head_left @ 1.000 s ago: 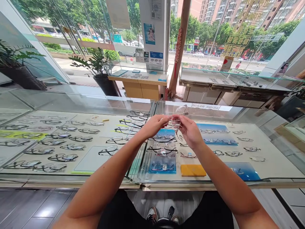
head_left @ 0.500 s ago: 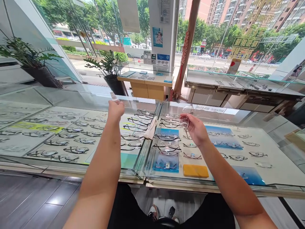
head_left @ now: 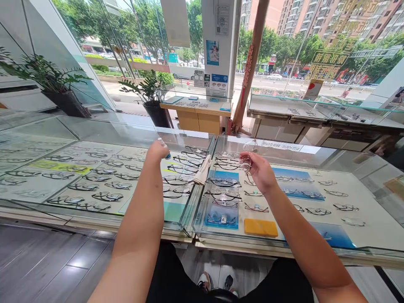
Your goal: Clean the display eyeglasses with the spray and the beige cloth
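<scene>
My left hand [head_left: 155, 152] is closed around a small white bottle [head_left: 161, 142], held above the glass counter. The bottle's lower end looks blue; most of its body is hidden by the fingers. On the other side, my right hand [head_left: 260, 169] pinches a pair of thin-rimmed eyeglasses [head_left: 250, 146] above the same counter. One clear lens points away from me, and the other sits by my fingertips. Between the hands, a beige cloth [head_left: 202, 170] lies bunched on the glass, over the seam of the two showcases.
Glass showcases [head_left: 186, 230] hold several rows of eyeglasses [head_left: 107, 196]. A yellow case [head_left: 260, 227] lies near the front edge on the right. Beyond stand a wooden display stand [head_left: 199, 121], a potted plant [head_left: 154, 107] and a slanted wooden post [head_left: 251, 71].
The bottle has tipped in my left hand, so its top leans and its blue end shows at the right. My right hand still holds the eyeglasses. The view has shifted slightly.
</scene>
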A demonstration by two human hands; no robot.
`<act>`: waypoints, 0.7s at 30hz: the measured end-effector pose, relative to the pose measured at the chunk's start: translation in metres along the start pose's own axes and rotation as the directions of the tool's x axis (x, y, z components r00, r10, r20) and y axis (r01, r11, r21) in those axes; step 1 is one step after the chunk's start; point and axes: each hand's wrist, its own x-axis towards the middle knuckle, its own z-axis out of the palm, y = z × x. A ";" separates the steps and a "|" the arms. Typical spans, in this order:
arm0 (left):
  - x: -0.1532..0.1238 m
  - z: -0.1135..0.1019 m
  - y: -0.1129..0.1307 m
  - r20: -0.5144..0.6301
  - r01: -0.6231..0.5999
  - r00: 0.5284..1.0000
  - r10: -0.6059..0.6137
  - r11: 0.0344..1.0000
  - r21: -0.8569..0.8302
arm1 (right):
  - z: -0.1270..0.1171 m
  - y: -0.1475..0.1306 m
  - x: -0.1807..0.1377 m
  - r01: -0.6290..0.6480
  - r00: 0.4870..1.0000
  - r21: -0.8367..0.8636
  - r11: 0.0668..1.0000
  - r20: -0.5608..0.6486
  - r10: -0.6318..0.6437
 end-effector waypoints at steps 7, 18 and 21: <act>-0.065 0.001 0.061 -0.272 -0.189 0.933 0.236 0.964 0.188 | -0.001 -0.005 -0.001 0.047 0.999 0.007 0.999 -0.005 -0.047; -0.124 0.066 0.087 0.332 -0.488 0.867 0.372 0.772 0.407 | 0.000 -0.007 -0.004 0.068 0.998 -0.005 0.998 -0.004 -0.068; -0.119 0.061 0.086 0.327 -0.464 0.877 0.351 0.795 0.390 | 0.001 -0.008 -0.004 0.069 0.998 -0.019 0.997 -0.008 -0.069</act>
